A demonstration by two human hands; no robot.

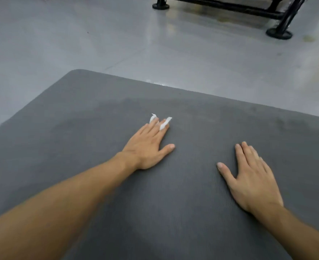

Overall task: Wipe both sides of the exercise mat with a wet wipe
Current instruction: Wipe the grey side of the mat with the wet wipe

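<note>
A dark grey exercise mat (98, 113) lies flat on the floor and fills the lower part of the view. My left hand (148, 145) lies flat on the mat near its middle, fingers straight, pressing a white wet wipe (163, 124) under the fingers; only two small bits of the wipe stick out past the fingertips. My right hand (252, 177) rests flat on the mat to the right, fingers straight, with nothing under it. A darker, damp-looking band runs across the mat beyond my hands.
Pale grey glossy floor (61, 38) surrounds the mat at the left and beyond its far edge. A black metal frame (278, 32) with round feet stands at the far right. The mat's rounded far-left corner (76, 72) is in view.
</note>
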